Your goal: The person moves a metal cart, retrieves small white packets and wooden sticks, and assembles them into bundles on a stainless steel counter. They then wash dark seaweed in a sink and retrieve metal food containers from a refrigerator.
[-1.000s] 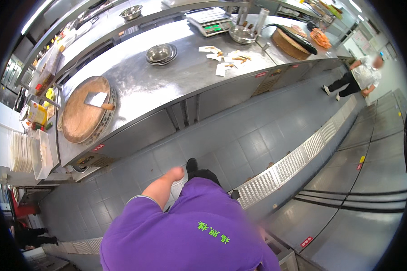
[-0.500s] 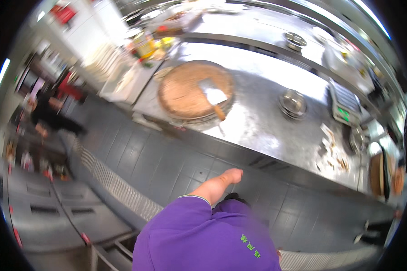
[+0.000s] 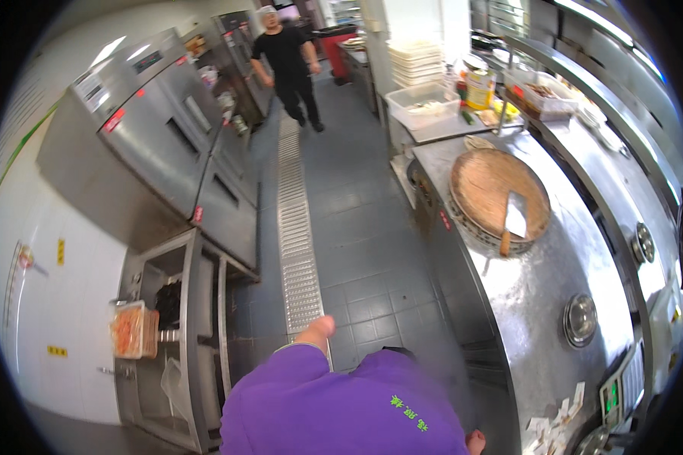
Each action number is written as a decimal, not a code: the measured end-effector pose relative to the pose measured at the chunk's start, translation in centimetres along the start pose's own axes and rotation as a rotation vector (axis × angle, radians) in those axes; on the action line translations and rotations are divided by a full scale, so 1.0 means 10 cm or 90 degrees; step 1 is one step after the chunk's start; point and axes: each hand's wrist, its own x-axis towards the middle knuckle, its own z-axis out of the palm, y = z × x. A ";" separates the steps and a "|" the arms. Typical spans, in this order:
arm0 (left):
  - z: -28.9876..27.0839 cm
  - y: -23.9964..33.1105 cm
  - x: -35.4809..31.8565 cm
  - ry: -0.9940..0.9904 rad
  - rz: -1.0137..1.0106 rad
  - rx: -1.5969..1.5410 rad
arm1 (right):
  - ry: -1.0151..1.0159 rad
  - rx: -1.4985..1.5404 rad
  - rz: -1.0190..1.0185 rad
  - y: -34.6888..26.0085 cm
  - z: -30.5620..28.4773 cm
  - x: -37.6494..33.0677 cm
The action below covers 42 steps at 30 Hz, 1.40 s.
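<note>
Steel counter (image 3: pixel 527 303) now at R, prev. ahead; L hand (image 3: pixel 322 327), R hand (image 3: pixel 475 441): fingers' grip, can't tell.

Aisle (image 3: pixel 357 216) was passable, flanked both sides.
Left hand (image 3: pixel 322 327) had room forward; counter (image 3: pixel 525 296) walled the right, steel rack (image 3: pixel 163 252) and cabinet (image 3: pixel 140 182) the left; co-worker (image 3: pixel 288 64) occupied the far end.
</note>
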 end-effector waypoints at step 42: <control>-0.37 3.21 1.28 -0.241 0.360 0.099 | 0.280 -0.064 0.170 0.65 0.47 -1.60</control>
